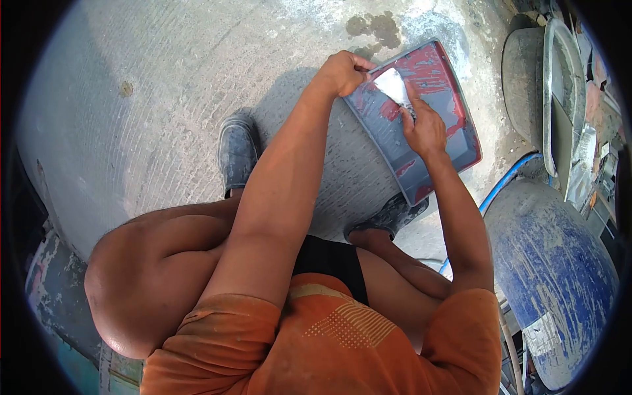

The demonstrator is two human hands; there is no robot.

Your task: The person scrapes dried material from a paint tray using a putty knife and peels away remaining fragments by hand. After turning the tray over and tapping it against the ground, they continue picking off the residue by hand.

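A paint tray (pixel 392 148), grey inside with patches of red paint, is tilted over the floor in front of me. My left hand (pixel 344 72) grips its upper left corner, fingers closed over the rim. In my right hand (pixel 424 126) is a putty knife (pixel 392 85), its wide metal blade pointing up and left against the inside of the tray near the left hand. The fingers of the right hand are wrapped round the handle, which is mostly hidden. Red streaks show along the tray's far and right sides.
Rough concrete floor (pixel 178 112) lies around, with a dark wet spot (pixel 374 27) beyond the tray. At right stand a grey tub (pixel 523 89), a blue hose (pixel 507 176) and a blue, cement-smeared drum (pixel 553 263). My shoes (pixel 238 150) are close to the tray.
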